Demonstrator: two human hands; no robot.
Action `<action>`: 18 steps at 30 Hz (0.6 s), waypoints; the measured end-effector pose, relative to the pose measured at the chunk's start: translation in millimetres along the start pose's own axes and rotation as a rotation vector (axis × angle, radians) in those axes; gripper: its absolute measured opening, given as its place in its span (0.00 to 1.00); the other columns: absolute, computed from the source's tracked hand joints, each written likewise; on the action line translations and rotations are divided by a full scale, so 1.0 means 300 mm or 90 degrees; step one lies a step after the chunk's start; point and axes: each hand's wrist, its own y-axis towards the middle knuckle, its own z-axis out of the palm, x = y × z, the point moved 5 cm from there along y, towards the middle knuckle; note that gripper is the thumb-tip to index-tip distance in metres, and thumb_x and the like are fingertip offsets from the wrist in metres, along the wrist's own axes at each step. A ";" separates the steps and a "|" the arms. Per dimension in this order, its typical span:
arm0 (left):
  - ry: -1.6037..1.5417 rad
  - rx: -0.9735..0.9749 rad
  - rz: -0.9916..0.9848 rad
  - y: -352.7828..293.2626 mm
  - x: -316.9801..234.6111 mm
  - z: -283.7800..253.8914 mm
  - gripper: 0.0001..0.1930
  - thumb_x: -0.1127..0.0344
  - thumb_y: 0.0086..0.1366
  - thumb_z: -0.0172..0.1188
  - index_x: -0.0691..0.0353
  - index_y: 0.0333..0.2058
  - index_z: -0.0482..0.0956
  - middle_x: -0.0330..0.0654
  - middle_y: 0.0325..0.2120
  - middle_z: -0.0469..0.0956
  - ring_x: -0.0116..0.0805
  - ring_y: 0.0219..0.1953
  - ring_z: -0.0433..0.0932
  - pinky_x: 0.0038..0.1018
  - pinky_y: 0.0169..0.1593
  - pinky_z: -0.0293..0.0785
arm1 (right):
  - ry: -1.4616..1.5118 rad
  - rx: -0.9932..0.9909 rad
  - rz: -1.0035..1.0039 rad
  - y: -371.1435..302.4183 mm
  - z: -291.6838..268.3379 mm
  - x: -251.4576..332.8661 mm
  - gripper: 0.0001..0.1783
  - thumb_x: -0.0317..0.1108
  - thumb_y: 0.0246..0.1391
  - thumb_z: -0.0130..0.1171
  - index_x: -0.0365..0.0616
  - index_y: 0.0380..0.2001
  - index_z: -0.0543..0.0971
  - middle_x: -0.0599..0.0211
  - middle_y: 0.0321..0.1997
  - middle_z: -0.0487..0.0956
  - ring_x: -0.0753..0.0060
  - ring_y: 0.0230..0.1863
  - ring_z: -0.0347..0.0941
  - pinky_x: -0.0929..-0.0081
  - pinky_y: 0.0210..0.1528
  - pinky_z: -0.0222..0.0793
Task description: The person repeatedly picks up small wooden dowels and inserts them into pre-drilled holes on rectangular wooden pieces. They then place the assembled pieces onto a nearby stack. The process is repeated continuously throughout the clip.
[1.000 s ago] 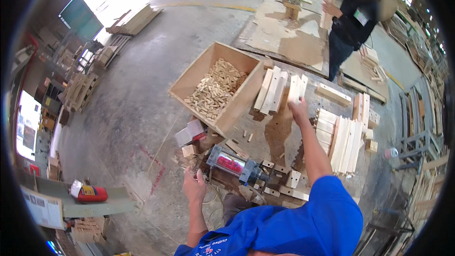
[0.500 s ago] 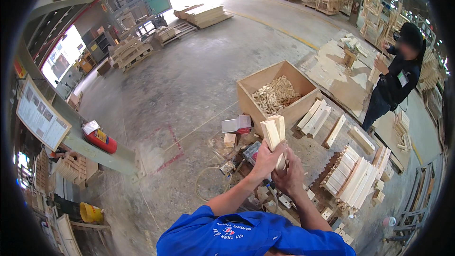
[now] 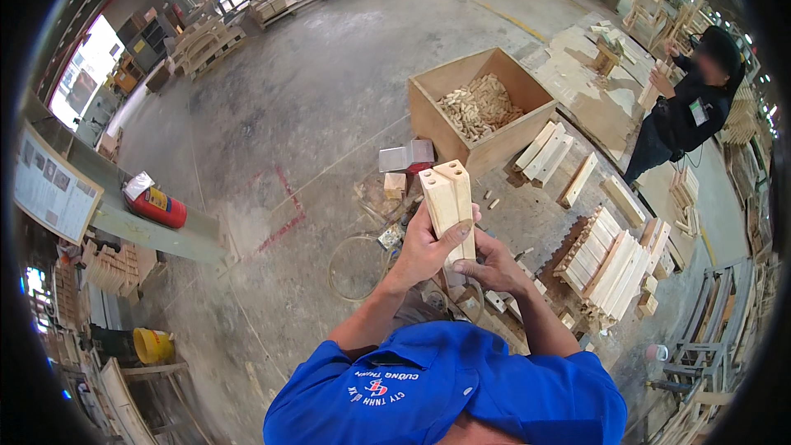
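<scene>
- Two drilled wooden bars [image 3: 447, 202] stand side by side in the grip, above the wearer's lap, drilled ends up and tilted slightly to the left; round holes show in those ends.
- Left hand [image 3: 430, 245]: closed around the bars from their left side, thumb across the near face.
- Right hand [image 3: 496, 265]: gripping the same bars lower down from their right side, thumb against the near face; its other fingers are partly hidden.
- Beyond the grip, slightly right: an open wooden box [image 3: 512, 140] with a heap of wooden dowels [image 3: 479, 103] inside.
- Just right of the bars' upper ends: a few loose dowels [image 3: 493, 202] on the work surface.
- Left of the bars' upper ends: a small wooden block [image 3: 395, 187].
- Right of the grip: a stack of pale bars [image 3: 606, 268], with a single bar [image 3: 578, 180] farther out.
- Well left of the grip: a red fire extinguisher [image 3: 158, 204].
- Far right, beyond the grip: a co-worker in dark clothes [image 3: 692, 115], hands raised.
</scene>
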 end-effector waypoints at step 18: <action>-0.042 -0.103 -0.060 -0.008 0.014 -0.170 0.27 0.66 0.76 0.66 0.69 0.67 0.67 0.47 0.51 0.84 0.36 0.48 0.86 0.36 0.55 0.84 | -0.047 0.124 0.024 0.168 0.069 0.000 0.28 0.35 0.63 0.77 0.42 0.62 0.80 0.69 0.56 0.84 0.76 0.57 0.77 0.68 0.62 0.75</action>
